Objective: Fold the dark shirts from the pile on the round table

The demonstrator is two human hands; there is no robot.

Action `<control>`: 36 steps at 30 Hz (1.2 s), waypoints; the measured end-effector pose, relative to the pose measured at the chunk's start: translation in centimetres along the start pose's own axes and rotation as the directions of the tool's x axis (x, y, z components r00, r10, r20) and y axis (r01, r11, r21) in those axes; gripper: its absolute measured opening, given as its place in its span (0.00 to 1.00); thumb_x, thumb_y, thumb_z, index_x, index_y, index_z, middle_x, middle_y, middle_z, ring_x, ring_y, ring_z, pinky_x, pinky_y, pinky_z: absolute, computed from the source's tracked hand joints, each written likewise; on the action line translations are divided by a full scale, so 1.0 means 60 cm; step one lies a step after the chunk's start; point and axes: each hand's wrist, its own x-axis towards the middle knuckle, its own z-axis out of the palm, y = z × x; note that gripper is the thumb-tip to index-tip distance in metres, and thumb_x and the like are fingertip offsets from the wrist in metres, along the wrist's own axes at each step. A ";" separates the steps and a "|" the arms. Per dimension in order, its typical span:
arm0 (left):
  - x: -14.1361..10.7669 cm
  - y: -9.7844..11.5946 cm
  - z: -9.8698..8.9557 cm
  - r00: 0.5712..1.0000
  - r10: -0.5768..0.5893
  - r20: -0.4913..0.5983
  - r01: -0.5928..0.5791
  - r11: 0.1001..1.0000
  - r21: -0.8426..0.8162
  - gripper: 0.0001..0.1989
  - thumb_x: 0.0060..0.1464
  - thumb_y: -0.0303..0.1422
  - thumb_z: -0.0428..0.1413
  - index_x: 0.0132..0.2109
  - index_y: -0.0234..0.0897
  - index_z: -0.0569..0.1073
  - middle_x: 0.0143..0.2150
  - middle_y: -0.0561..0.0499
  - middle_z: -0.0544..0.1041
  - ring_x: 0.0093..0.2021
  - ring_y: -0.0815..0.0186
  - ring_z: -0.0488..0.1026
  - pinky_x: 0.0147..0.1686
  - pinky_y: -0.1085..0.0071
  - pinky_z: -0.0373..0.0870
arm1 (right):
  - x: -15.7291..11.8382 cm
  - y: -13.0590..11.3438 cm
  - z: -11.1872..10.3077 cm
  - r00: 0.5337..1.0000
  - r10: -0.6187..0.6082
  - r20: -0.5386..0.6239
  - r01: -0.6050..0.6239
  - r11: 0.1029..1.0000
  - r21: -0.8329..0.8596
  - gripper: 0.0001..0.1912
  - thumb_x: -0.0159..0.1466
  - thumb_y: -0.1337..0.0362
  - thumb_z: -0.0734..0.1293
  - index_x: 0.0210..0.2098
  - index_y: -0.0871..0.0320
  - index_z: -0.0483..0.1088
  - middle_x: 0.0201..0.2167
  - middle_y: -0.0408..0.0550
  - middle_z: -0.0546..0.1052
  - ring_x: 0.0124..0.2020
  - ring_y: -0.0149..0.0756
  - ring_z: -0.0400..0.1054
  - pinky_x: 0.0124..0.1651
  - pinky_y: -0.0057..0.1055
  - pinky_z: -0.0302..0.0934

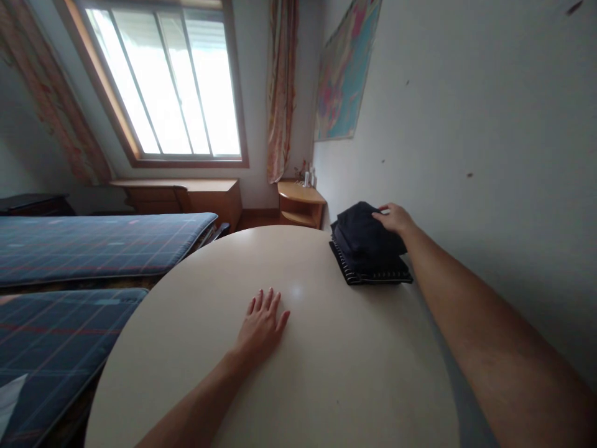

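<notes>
A stack of folded dark clothes lies at the far right of the round, cream-coloured table (298, 386). On top is a navy folded garment (359, 233); below it sits a black folded cloth with white stripes (380, 275). My right hand (394, 219) reaches over the stack, thumb and fingers closed on the upper right edge of the navy garment. What exactly this garment is, I cannot tell. My left hand (262, 320) rests palm down near the middle of the table, fingers spread, with nothing in it and apart from the stack.
A white wall (466, 124) with a map (347, 74) runs close along the right. Two plaid mattresses (93, 249) lie to the left. Beyond the table are a wooden desk (212, 193), a corner shelf (301, 193) with small items, and a window (168, 87) with curtains.
</notes>
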 end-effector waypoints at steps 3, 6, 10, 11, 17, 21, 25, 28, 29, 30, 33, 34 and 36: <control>0.001 -0.001 0.002 1.000 0.000 -0.008 -0.001 1.000 -0.004 0.32 0.70 0.48 0.37 0.71 0.34 0.57 0.74 0.43 0.52 0.73 0.49 0.44 0.70 0.52 0.46 | -0.023 0.054 0.037 0.984 0.156 0.084 -0.146 0.983 -0.113 0.20 0.61 0.61 0.69 0.52 0.61 0.73 0.43 0.57 0.80 0.44 0.45 0.74 0.48 0.38 0.66; 0.002 -0.001 0.003 1.000 0.000 -0.005 0.000 1.000 -0.011 0.32 0.69 0.49 0.37 0.71 0.34 0.57 0.74 0.42 0.51 0.73 0.48 0.44 0.70 0.51 0.46 | -0.043 0.067 0.052 0.973 0.192 0.132 -0.170 0.972 -0.160 0.20 0.65 0.60 0.65 0.54 0.61 0.73 0.49 0.60 0.78 0.49 0.46 0.72 0.51 0.38 0.64; 0.003 -0.003 0.005 1.000 0.009 -0.009 -0.009 1.000 -0.030 0.33 0.69 0.49 0.37 0.71 0.34 0.58 0.74 0.41 0.51 0.73 0.47 0.44 0.69 0.50 0.46 | -0.060 0.034 0.049 0.994 0.107 -0.031 -0.111 0.974 -0.198 0.22 0.69 0.55 0.59 0.56 0.56 0.74 0.58 0.63 0.72 0.58 0.54 0.66 0.56 0.49 0.60; 0.003 -0.003 0.005 1.000 0.013 -0.013 -0.013 0.999 -0.038 0.33 0.69 0.50 0.37 0.71 0.34 0.58 0.74 0.41 0.51 0.73 0.47 0.44 0.69 0.49 0.46 | -0.066 0.024 0.051 0.998 0.051 -0.045 -0.059 0.978 -0.201 0.23 0.70 0.54 0.57 0.57 0.56 0.73 0.58 0.62 0.71 0.59 0.55 0.65 0.57 0.50 0.59; 0.002 -0.005 0.003 1.000 0.020 -0.011 -0.020 0.999 -0.037 0.31 0.69 0.48 0.38 0.70 0.36 0.60 0.73 0.41 0.53 0.73 0.47 0.45 0.69 0.50 0.47 | -0.120 -0.003 0.075 0.952 -0.155 0.264 0.199 0.969 -0.149 0.24 0.72 0.55 0.55 0.59 0.59 0.71 0.61 0.58 0.71 0.61 0.45 0.64 0.62 0.40 0.55; 0.002 -0.005 0.003 0.999 0.022 -0.030 -0.022 1.000 -0.015 0.29 0.69 0.48 0.38 0.69 0.39 0.62 0.73 0.42 0.55 0.73 0.47 0.47 0.69 0.51 0.48 | -0.162 -0.047 0.063 0.963 -0.257 0.081 0.267 0.952 -0.151 0.22 0.72 0.60 0.54 0.50 0.61 0.75 0.54 0.59 0.76 0.56 0.45 0.68 0.62 0.42 0.55; 0.001 -0.005 0.002 0.999 0.027 -0.026 -0.027 1.000 0.002 0.29 0.69 0.48 0.38 0.69 0.39 0.61 0.73 0.42 0.54 0.73 0.47 0.47 0.69 0.52 0.48 | -0.256 -0.124 0.074 0.899 -0.434 -0.057 0.436 0.899 0.034 0.23 0.73 0.59 0.51 0.52 0.61 0.73 0.56 0.57 0.74 0.59 0.42 0.65 0.64 0.39 0.53; -0.001 -0.008 0.000 0.999 0.048 -0.002 -0.048 0.999 0.004 0.31 0.69 0.50 0.38 0.70 0.38 0.59 0.73 0.40 0.53 0.73 0.46 0.45 0.69 0.51 0.47 | -0.360 -0.160 0.115 0.851 -0.514 0.106 0.506 0.857 0.096 0.23 0.73 0.56 0.53 0.57 0.59 0.70 0.63 0.55 0.69 0.66 0.42 0.58 0.68 0.43 0.47; -0.002 -0.010 -0.001 0.998 0.059 0.006 -0.059 0.998 0.004 0.32 0.68 0.51 0.39 0.71 0.38 0.59 0.74 0.40 0.52 0.73 0.45 0.44 0.69 0.51 0.46 | -0.393 -0.164 0.129 0.846 -0.504 0.173 0.492 0.864 0.107 0.25 0.73 0.53 0.54 0.60 0.59 0.69 0.66 0.55 0.65 0.68 0.44 0.54 0.69 0.45 0.45; -0.003 -0.012 -0.002 0.997 0.072 0.015 -0.072 0.997 0.003 0.33 0.67 0.52 0.40 0.71 0.38 0.58 0.74 0.39 0.51 0.73 0.45 0.43 0.69 0.50 0.46 | -0.422 -0.166 0.141 0.843 -0.482 0.238 0.466 0.876 0.124 0.27 0.72 0.52 0.53 0.62 0.58 0.67 0.68 0.56 0.62 0.70 0.45 0.51 0.70 0.46 0.43; -0.005 -0.019 -0.002 0.994 0.106 0.030 -0.106 0.994 0.000 0.35 0.65 0.54 0.43 0.72 0.39 0.56 0.74 0.39 0.49 0.73 0.44 0.41 0.69 0.50 0.45 | -0.476 -0.162 0.159 0.745 -0.519 0.419 0.479 0.853 0.205 0.28 0.72 0.50 0.55 0.66 0.55 0.62 0.70 0.53 0.59 0.71 0.46 0.48 0.70 0.49 0.41; -0.005 -0.021 -0.002 0.993 0.113 0.032 -0.113 0.994 -0.001 0.36 0.65 0.54 0.43 0.72 0.39 0.56 0.74 0.38 0.48 0.74 0.44 0.41 0.68 0.50 0.45 | -0.483 -0.161 0.159 0.720 -0.535 0.442 0.489 0.843 0.223 0.28 0.71 0.51 0.55 0.67 0.55 0.61 0.70 0.53 0.58 0.71 0.45 0.48 0.71 0.48 0.41; -0.006 -0.023 -0.002 0.992 0.117 0.037 -0.117 0.993 -0.006 0.36 0.65 0.54 0.44 0.72 0.39 0.56 0.74 0.38 0.48 0.74 0.44 0.40 0.68 0.50 0.45 | -0.486 -0.159 0.155 0.710 -0.541 0.450 0.492 0.839 0.233 0.28 0.70 0.53 0.57 0.67 0.55 0.62 0.70 0.53 0.59 0.72 0.44 0.48 0.71 0.47 0.40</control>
